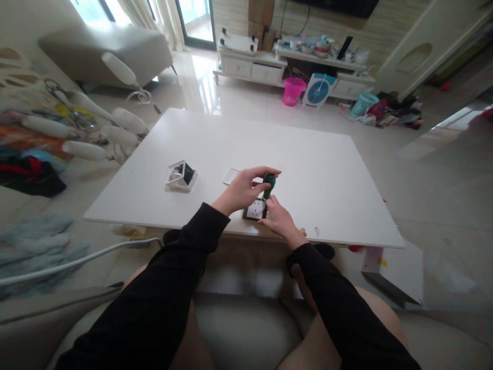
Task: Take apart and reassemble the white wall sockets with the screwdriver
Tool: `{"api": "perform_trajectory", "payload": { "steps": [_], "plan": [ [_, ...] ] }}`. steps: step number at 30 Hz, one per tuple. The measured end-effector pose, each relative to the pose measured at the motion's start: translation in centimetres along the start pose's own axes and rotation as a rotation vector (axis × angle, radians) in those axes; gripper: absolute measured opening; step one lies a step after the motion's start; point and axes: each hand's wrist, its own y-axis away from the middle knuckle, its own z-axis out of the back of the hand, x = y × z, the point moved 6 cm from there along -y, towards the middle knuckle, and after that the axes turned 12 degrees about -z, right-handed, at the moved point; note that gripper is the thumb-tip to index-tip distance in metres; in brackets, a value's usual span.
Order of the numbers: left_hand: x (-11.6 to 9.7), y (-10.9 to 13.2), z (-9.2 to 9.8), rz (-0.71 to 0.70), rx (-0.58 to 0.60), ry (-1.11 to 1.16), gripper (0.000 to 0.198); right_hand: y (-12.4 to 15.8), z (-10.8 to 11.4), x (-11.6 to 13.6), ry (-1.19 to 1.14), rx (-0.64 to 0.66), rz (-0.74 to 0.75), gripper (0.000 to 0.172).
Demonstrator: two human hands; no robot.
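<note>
My left hand (244, 190) is closed around the green handle of a screwdriver (268, 185), which stands nearly upright with its tip down at the socket's right side. Beneath it, a wall socket (254, 209) with a white face and dark frame lies near the table's front edge. My right hand (280, 218) grips the socket's right edge, its fingertips close to the screwdriver's lower end. The screwdriver's tip and any screw are hidden by the fingers. Just behind my left hand lies a thin white square frame (230, 176), partly covered.
On the white table (308, 164), a white box-like piece with dark parts (182, 176) stands to the left. Small bits, one a clear packet (316, 231), lie by the front edge at right. A lamp with white shades (131, 121) stands beyond the left edge.
</note>
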Motion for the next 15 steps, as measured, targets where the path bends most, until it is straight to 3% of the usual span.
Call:
{"api": "perform_trajectory", "payload": {
  "steps": [8, 15],
  "plan": [
    [-1.3, 0.1, 0.1, -0.069, -0.082, -0.164, 0.025, -0.3, -0.3, -0.3, -0.017, 0.031, -0.025, 0.056],
    [-0.6, -0.1, -0.2, -0.043, -0.092, -0.18, 0.029, -0.7, -1.3, -0.8, -0.036, 0.146, -0.021, 0.052]
  ]
}}
